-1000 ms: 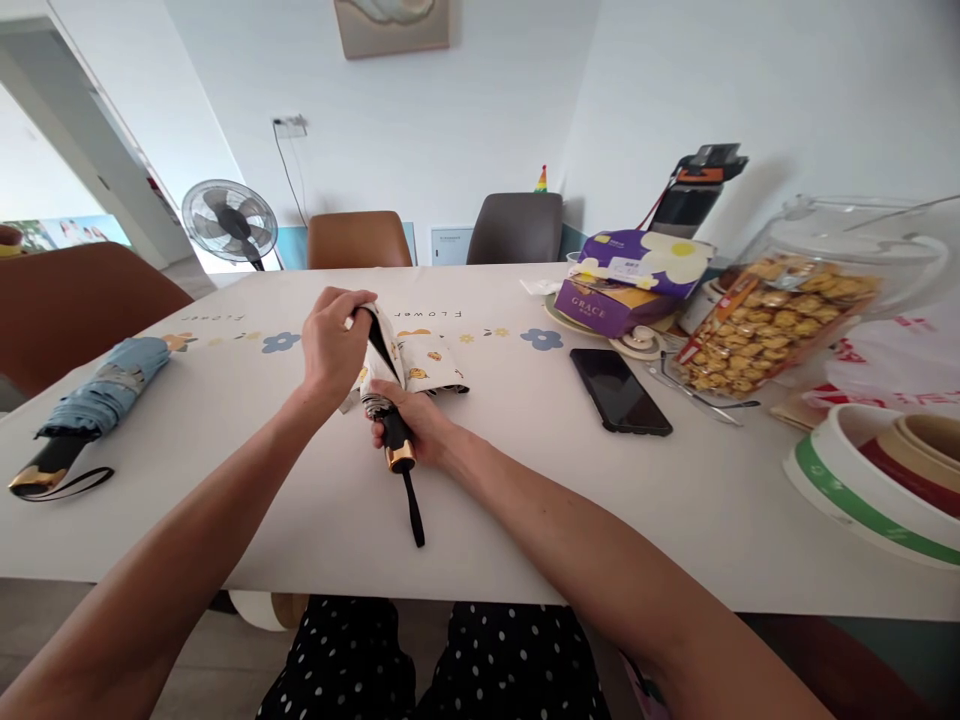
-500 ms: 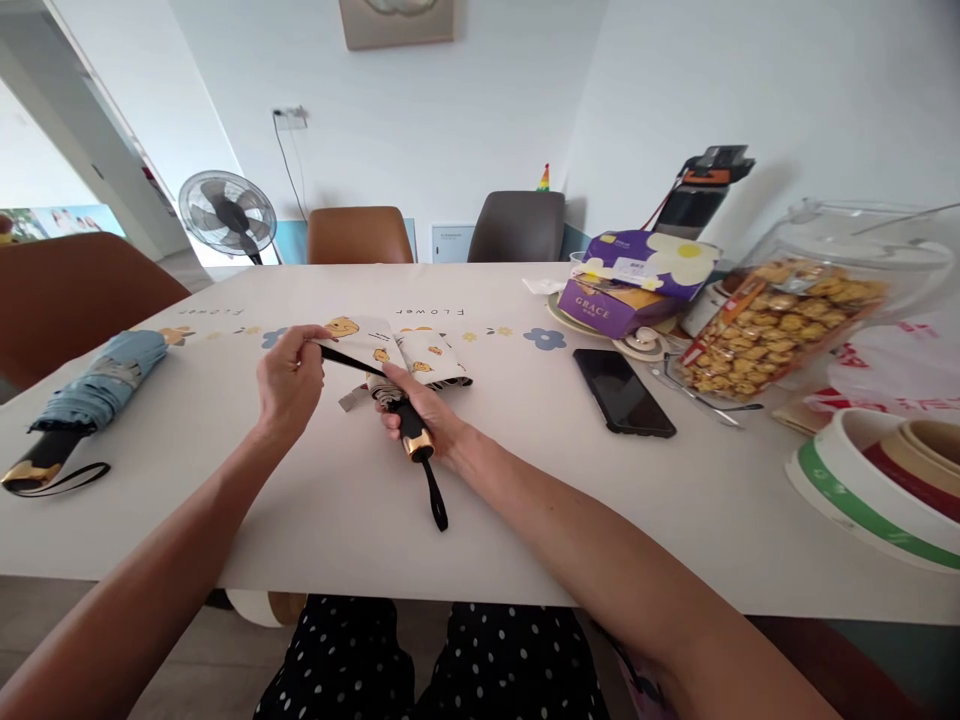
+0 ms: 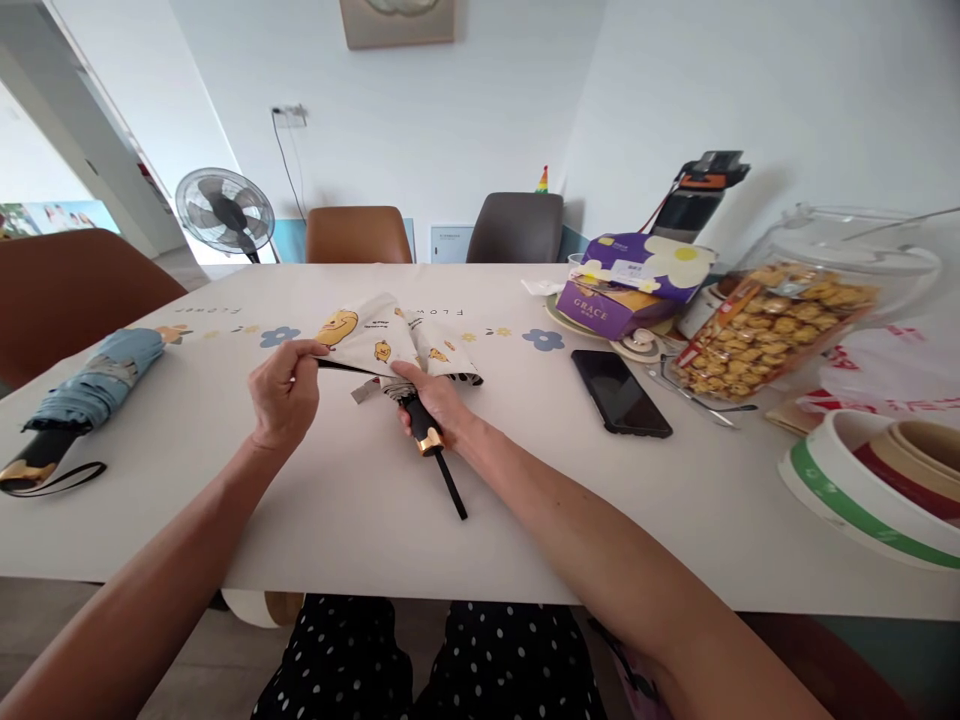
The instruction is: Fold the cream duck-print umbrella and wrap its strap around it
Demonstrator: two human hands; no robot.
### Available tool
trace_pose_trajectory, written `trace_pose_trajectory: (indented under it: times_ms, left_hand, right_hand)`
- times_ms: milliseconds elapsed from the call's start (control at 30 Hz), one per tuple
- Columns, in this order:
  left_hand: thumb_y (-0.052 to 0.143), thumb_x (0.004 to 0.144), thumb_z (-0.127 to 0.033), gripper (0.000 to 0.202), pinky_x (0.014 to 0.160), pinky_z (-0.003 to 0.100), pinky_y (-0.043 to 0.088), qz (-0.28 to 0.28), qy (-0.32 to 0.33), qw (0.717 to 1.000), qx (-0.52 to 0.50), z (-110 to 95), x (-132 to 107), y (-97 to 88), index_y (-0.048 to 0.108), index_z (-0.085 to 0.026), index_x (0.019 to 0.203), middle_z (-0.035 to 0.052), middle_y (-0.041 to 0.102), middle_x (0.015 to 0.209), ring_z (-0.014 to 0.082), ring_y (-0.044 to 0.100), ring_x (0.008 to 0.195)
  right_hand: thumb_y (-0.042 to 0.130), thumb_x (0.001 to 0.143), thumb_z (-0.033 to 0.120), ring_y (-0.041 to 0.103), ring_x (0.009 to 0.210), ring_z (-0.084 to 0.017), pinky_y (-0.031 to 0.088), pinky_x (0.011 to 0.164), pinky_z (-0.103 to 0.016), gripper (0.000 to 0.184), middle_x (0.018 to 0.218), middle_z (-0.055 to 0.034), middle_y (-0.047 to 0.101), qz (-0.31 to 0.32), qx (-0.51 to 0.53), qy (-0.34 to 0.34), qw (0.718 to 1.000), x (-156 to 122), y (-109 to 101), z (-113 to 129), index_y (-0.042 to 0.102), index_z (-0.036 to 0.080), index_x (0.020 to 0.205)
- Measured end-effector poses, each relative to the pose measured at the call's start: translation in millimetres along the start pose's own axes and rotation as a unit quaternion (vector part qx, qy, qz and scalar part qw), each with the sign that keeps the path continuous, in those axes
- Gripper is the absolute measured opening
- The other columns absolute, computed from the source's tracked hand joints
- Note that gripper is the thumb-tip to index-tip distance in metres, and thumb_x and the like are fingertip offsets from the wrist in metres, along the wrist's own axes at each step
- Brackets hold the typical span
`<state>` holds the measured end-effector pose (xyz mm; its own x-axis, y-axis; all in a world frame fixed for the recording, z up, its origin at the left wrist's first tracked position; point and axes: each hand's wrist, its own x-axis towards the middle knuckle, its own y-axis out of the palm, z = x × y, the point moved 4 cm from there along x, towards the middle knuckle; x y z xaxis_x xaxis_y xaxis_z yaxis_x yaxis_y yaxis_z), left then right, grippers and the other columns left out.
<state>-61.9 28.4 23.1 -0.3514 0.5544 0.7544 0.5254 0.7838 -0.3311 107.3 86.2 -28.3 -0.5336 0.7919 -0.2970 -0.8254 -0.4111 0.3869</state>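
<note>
A folded white umbrella (image 3: 390,345) printed with yellow ducks lies on the white table (image 3: 360,500) in front of me. My right hand (image 3: 439,405) grips its black handle with the gold ring, and the black wrist strap trails toward me. My left hand (image 3: 285,395) pinches a flap of the canopy and holds it stretched out to the left, so the black underside shows along the edge.
A folded blue umbrella (image 3: 82,390) lies at the table's left edge. A black phone (image 3: 619,392) lies right of my hands. Further right are a purple box (image 3: 630,285), a snack jar (image 3: 795,310) and stacked bowls (image 3: 870,480). Chairs and a fan (image 3: 223,212) stand behind.
My left hand has drawn the canopy flap from above the umbrella out to the left and down. My right hand has turned the handle, swinging the strap to the right.
</note>
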Motion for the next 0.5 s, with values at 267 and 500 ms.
trace_pose_trajectory:
  times_ms: [267, 500]
  left_hand:
    - [0.052, 0.062, -0.019, 0.021, 0.069, 0.029, 0.044, 0.212, -0.209, 0.95, -0.093, 33, 13, 17.1, 0.066, -0.021, 0.078, 0.0024, 0.062, 0.078, 0.019, 0.056, 0.079]
    - [0.06, 0.07, -0.038, 0.025, 0.061, 0.026, 0.05, 0.073, -0.45, 0.839, -0.298, 56, 11, 22.3, 0.058, -0.015, 0.078, 0.0075, 0.062, 0.081, 0.0143, 0.059, 0.068]
  right_hand:
    - [0.063, 0.071, 0.033, 0.044, 0.033, -0.012, 0.039, 0.028, -0.024, 0.024, 0.039, 0.0014, 0.045, -0.052, -0.061, -0.029, 0.996, 4, -14, 9, 0.045, 0.018, 0.065]
    - [0.064, 0.07, 0.033, 0.045, 0.033, -0.012, 0.038, 0.028, -0.022, 0.023, 0.042, 0.0011, 0.049, 0.043, -0.134, -0.035, 0.989, -4, 5, -7, 0.048, 0.016, 0.07]
